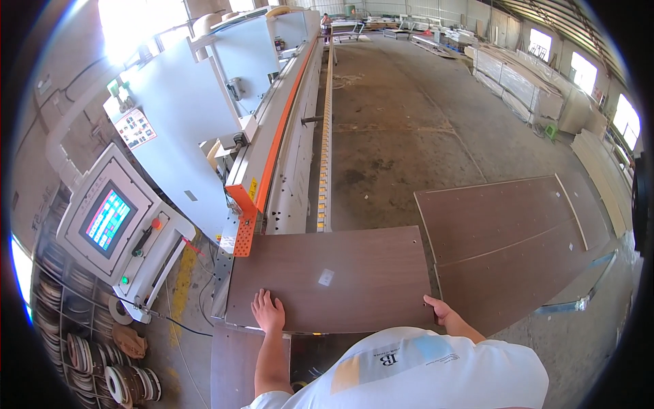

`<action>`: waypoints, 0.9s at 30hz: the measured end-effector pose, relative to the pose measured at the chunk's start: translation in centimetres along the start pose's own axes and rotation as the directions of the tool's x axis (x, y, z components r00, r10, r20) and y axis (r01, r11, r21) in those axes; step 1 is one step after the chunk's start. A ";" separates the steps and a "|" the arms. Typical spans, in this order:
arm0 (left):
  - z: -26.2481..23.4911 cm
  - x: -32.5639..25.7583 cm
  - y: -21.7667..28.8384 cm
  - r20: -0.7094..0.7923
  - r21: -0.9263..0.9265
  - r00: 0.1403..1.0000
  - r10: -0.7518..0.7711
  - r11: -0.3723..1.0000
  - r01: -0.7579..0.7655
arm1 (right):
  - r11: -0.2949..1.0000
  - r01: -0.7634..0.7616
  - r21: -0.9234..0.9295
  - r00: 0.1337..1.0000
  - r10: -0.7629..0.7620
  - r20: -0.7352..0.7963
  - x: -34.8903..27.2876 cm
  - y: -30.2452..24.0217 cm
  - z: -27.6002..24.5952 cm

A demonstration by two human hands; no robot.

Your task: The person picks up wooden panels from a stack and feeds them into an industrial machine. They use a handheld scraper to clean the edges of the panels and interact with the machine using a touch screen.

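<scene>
- Right in front of me lay the brown panel (pixel 347 288), flat, white label (pixel 326 277) up, its long axis running from 9 to 3 o'clock. Call its middle the centre of the dial, with 12 pointing away from me!
- Left grip first: my left hand (pixel 269 312) lay palm down at 8 o'clock, fingers a little spread on the top face near the near edge, pinching nothing.
- Over to my right hand (pixel 444 313), between 3 and 4, thumb at the short end; the other fingers were hidden, so I couldn't tell whether that grip pinched the edge.
- Here was the relation that counted: the panel's far-left corner sat just beside the orange bracket (pixel 244 228) at 10 o'clock, my left hand the nearer one, my right well apart. Touching or not? I couldn't tell.
- Behind that bracket, between 10 and 11, rose the pale machine (pixel 178 146), its long orange rail (pixel 276 160) stretching away; the roller track (pixel 325 150) ran straight out at 12.
- Out at half past 9, the control console (pixel 109 213), screen lit!
- Crowding the other flank, between 2 and 3, more brown boards (pixel 501 228), just beyond the panel's right end.
- Down at half past 7, another board (pixel 235 371) lay below my left forearm, with rolls (pixel 133 386) on the floor at 8.
</scene>
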State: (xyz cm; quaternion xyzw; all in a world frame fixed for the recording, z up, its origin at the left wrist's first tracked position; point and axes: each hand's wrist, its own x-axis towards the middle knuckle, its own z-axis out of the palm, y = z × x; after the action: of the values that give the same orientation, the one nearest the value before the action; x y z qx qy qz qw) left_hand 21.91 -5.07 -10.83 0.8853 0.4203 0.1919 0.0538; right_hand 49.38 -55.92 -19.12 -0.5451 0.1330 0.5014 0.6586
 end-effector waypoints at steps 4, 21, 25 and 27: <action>-0.1 -0.1 0.1 0.018 0.003 1.000 -0.014 1.000 0.014 | 0.996 -0.026 0.081 0.999 0.023 0.041 -0.9 -0.6 0.5; 0.5 -1.0 1.6 0.055 0.018 0.997 0.046 0.999 -0.048 | 0.992 -0.066 0.106 0.997 0.061 0.052 2.1 -0.5 0.5; 1.7 -3.4 3.8 0.121 0.007 0.992 0.023 1.000 -0.024 | 0.992 -0.090 0.087 0.995 0.092 -0.025 1.1 -0.5 1.1; 1.3 -3.2 3.9 0.129 0.001 0.992 0.001 1.000 -0.001 | 0.993 -0.093 0.075 0.995 0.095 -0.037 0.9 -0.8 1.8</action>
State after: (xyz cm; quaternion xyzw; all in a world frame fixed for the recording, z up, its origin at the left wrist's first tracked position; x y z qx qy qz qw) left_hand 23.38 -9.90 -11.99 0.8960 0.4157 0.1338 0.0803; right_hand 49.81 -53.84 -18.64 -0.5237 0.1900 0.5156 0.6510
